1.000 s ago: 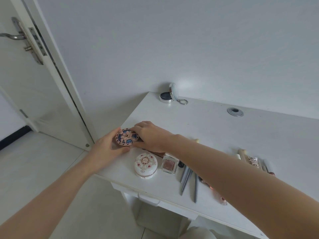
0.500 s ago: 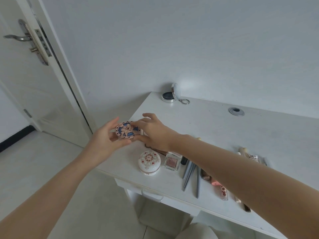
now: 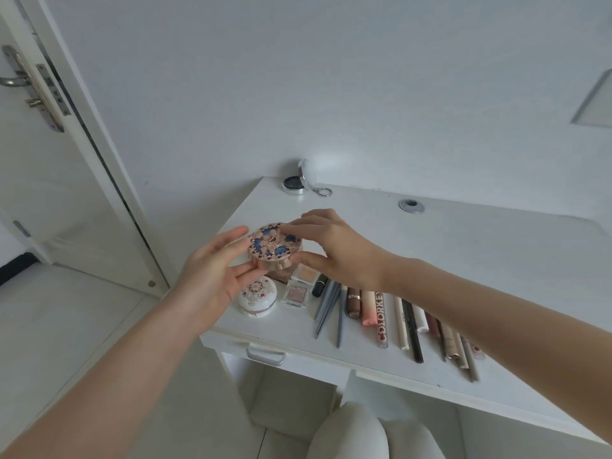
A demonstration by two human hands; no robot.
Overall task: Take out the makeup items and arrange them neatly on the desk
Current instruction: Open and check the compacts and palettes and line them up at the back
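- We hold the round rose-gold compact with blue flower pattern [image 3: 274, 244] above the left end of the white desk [image 3: 480, 253].
- Our right hand [image 3: 334, 250] pinches it, fingertips on the lid and thumb at its near rim.
- Our left hand [image 3: 215, 273] lies open, straight fingers touching the compact's left side and underside.
- Below sit a white domed compact with red ornament [image 3: 259, 294], a small clear square eyeshadow pot [image 3: 297, 293] and a row of pencils and tubes, among them a pink "COLORKEY" tube [image 3: 381, 318].
- A silver open mirror case [image 3: 298, 182] stands at the desk's far corner.
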